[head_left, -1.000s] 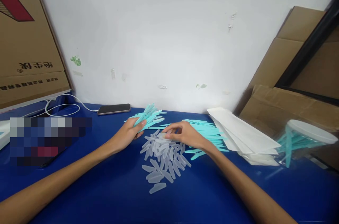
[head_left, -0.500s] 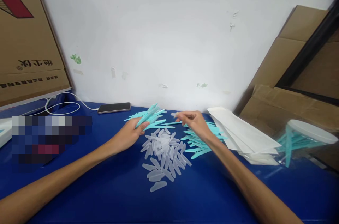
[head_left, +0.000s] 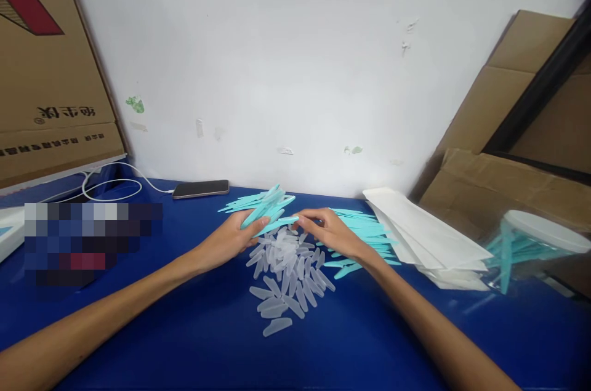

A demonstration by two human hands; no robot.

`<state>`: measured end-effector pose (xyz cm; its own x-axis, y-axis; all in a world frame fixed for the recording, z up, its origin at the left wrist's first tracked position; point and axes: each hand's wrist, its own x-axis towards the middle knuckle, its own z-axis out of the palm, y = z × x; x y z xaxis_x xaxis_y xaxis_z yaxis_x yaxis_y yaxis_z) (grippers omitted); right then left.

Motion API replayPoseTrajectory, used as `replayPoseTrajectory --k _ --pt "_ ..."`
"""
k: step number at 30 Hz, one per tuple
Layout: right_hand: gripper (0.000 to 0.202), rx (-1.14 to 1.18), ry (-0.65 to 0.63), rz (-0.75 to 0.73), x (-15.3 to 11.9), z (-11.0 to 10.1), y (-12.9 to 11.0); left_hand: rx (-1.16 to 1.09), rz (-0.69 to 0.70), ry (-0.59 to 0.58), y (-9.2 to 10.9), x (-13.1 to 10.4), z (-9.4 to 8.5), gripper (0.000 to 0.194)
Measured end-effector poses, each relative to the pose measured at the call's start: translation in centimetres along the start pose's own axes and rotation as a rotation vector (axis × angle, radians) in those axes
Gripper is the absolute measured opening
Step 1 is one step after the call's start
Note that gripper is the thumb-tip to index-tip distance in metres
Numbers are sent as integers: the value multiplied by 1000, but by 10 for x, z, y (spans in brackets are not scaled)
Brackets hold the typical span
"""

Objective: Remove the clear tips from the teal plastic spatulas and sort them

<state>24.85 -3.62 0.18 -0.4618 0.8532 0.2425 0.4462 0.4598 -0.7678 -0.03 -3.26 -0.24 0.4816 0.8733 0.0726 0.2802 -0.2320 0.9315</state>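
Several turquoise sticks point(head_left: 273, 201) are clamped between the thumb and fingers of the left hand point(head_left: 235, 232), fanned so that their far ends point up and away from its fingertips. One single stick point(head_left: 281, 222) juts sideways from that grip toward the right hand point(head_left: 329, 232), whose thumb and forefinger are pinched together on its tip; whether they also hold a small clear piece, I cannot tell. Just below both sets of fingertips, on the near side, a heap of translucent pieces point(head_left: 287, 258) spreads toward the viewer, a few lying loose at its near edge. Right behind the left fingers lies a small pile of turquoise sticks point(head_left: 237, 202), and to the right of the right fingers, partly hidden by that hand, a larger pile point(head_left: 369, 232). Farther right of them come white paper sleeves point(head_left: 422, 231), then a clear jar point(head_left: 530, 249) with a white lid point(head_left: 549, 231). Well beyond the left fingers, near the wall point(head_left: 277, 58), a phone point(head_left: 201, 189) rests on the blue table point(head_left: 194, 335), joined to a white cable point(head_left: 154, 186).
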Motion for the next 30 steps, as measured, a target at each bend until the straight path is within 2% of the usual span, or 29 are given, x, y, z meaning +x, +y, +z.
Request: replayPoseTrajectory --k 5,11,13,15,17,18,19,21,23,25,27,30 --pt "47 201 27 1 1 8 -10 38 40 -43 4 -1 4 38" --pt "41 241 109 -24 2 22 -14 78 75 -76 5 -1 8 38" --pt "40 264 152 5 4 16 -10 60 84 -75 4 0 7 39" --pt "40 288 255 57 5 5 -4 29 71 -54 2 1 4 42" --pt "42 269 354 104 5 -8 3 11 31 -13 -1 3 0 45" --pt "43 238 358 126 4 -13 6 4 4 5 -3 4 -2 45" --pt "44 204 320 146 3 -16 8 -6 -23 14 -4 5 -4 45" --pt "43 160 148 167 1 -17 10 -44 -64 2 -5 5 -6 42" --pt "40 153 -57 154 -1 -12 10 -96 -78 -39 -3 3 -7 41" --pt "38 153 -163 130 -1 -8 9 -127 -75 -100 1 1 -6 41" --pt "38 136 -152 132 -1 -9 9 -139 -71 -166 5 -1 -5 42" --pt "43 86 24 147 0 -18 9 -147 -92 -227 8 -2 -4 43"
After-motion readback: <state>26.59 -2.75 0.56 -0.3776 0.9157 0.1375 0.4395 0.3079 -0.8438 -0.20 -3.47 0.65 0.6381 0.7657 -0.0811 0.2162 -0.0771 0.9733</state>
